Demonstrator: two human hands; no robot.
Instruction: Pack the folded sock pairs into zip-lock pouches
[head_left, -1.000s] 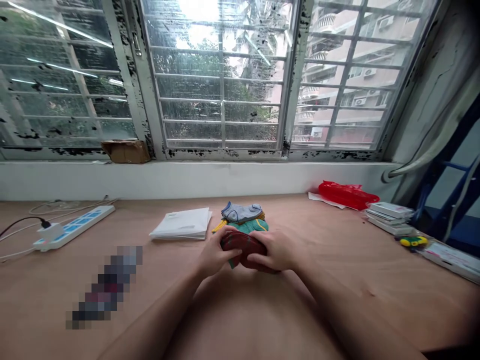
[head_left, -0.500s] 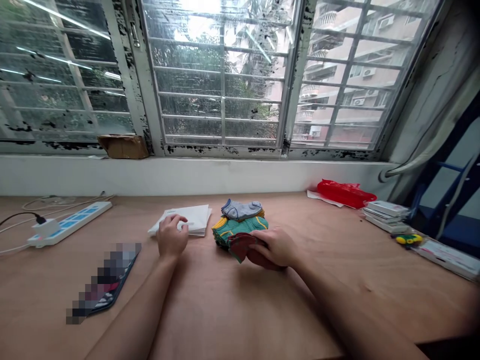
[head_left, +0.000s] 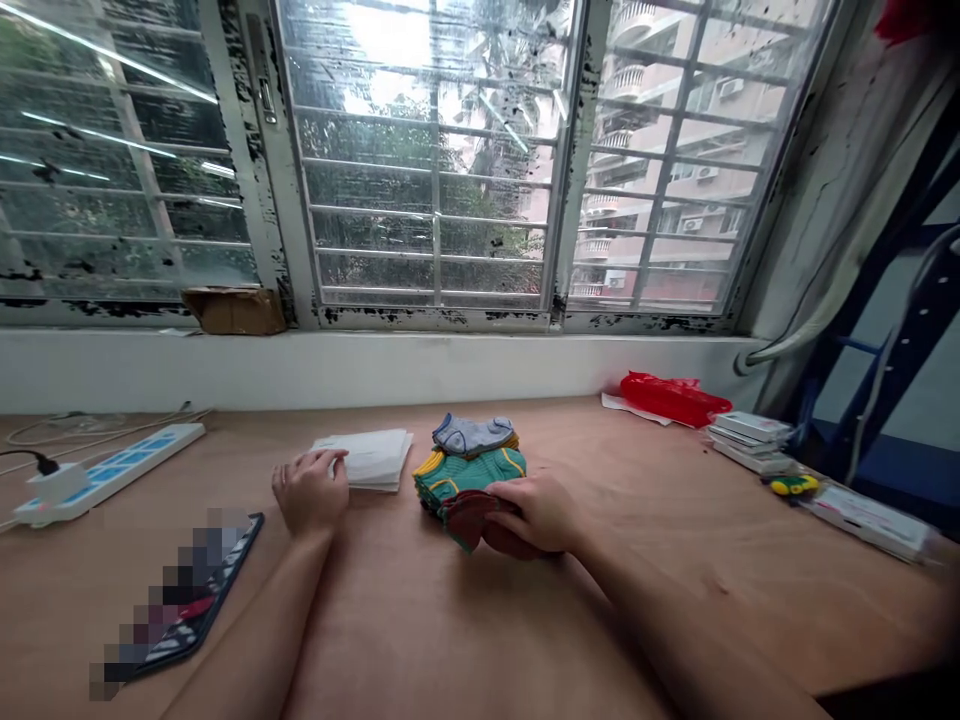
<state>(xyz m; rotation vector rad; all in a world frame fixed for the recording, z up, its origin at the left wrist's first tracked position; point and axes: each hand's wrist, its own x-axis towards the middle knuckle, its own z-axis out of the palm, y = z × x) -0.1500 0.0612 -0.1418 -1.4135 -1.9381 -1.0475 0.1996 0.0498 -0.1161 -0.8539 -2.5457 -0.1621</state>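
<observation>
My right hand is closed around a dark red folded sock at the front of a small pile of socks, where green-and-yellow ones lie under a grey one. My left hand rests on the wooden table with its fingers curled loosely. Its fingertips touch the near corner of a stack of white paper sheets just left of the sock pile. Nothing is in the left hand.
A white and blue power strip with cables lies at the far left, a blurred flat device near the front left. A red plastic bag, stacked flat boxes and a yellow toy lie at the right. The window sill holds a cardboard piece.
My left hand let go of the red sock and moved left to the white paper stack. My right hand kept hold of the sock. The camera shifted slightly.
</observation>
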